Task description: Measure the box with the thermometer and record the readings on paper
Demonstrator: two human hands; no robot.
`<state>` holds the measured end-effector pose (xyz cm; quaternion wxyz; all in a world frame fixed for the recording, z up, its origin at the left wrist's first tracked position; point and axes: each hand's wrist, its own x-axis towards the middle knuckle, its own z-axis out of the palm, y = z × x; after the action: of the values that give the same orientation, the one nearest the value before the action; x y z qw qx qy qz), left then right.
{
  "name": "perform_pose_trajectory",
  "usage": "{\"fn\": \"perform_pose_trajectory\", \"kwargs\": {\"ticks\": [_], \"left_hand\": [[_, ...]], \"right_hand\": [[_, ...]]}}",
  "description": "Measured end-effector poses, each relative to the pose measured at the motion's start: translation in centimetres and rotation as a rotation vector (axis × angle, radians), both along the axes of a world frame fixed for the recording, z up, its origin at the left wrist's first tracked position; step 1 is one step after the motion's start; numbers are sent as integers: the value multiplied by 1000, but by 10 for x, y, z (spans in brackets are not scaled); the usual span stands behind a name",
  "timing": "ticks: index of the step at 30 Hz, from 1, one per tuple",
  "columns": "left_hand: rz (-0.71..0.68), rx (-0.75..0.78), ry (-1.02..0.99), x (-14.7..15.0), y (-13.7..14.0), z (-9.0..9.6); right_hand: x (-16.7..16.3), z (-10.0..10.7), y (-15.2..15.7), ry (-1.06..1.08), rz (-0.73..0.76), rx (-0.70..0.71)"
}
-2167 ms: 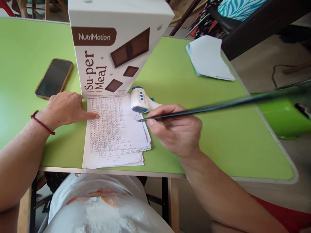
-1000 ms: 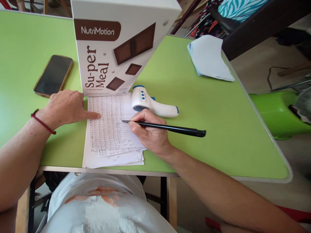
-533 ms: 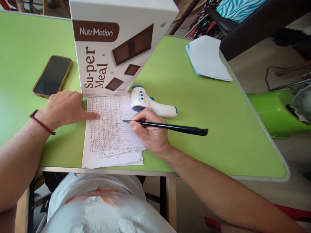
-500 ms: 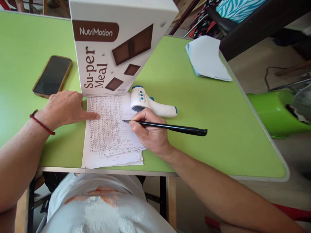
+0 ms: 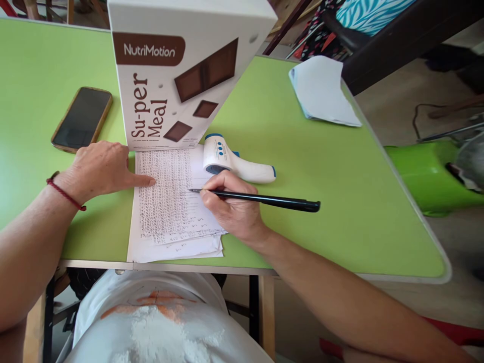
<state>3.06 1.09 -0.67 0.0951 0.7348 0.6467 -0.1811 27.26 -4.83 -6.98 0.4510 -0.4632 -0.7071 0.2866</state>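
Observation:
My right hand (image 5: 234, 204) grips a black pen (image 5: 280, 201), its tip on or just above a sheet of paper (image 5: 164, 201) dense with handwriting. More sheets stick out beneath it at the table's near edge. My left hand (image 5: 104, 169) lies flat at the paper's left side, thumb stretched over the writing and the other fingers partly hidden from view. A white box (image 5: 151, 111) printed "NutriMotion Su-per Meal" stands upright at the paper's far edge. Touching or close to the sheet's upper right is a white and blue infrared thermometer (image 5: 236, 164), just beyond my right hand.
A phone (image 5: 82, 118) in a brown case lies left of the box on the green table (image 5: 340, 201). Folded white papers (image 5: 321, 88) rest near the far right edge. Off the table at right is a green bin (image 5: 419, 176); a dark chair arm (image 5: 397, 45) stands behind.
The pen and my right hand have shifted very slightly left, the tip a touch lower on the page. My left hand stays where it was.

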Motion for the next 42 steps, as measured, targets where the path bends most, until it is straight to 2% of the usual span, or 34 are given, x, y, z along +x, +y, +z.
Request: {"fn": "perform_pose_trajectory", "kwargs": {"ticks": [11, 23, 31, 42], "left_hand": [[11, -9, -6, 1, 0, 2], [1, -2, -8, 1, 0, 1], [-1, -6, 8, 1, 0, 2], [-3, -12, -31, 1, 0, 2]], "right_hand": [[0, 0, 0, 3, -43, 33], [0, 1, 1, -14, -16, 23], [1, -1, 0, 25, -65, 85], [0, -2, 0, -3, -55, 47]]}}
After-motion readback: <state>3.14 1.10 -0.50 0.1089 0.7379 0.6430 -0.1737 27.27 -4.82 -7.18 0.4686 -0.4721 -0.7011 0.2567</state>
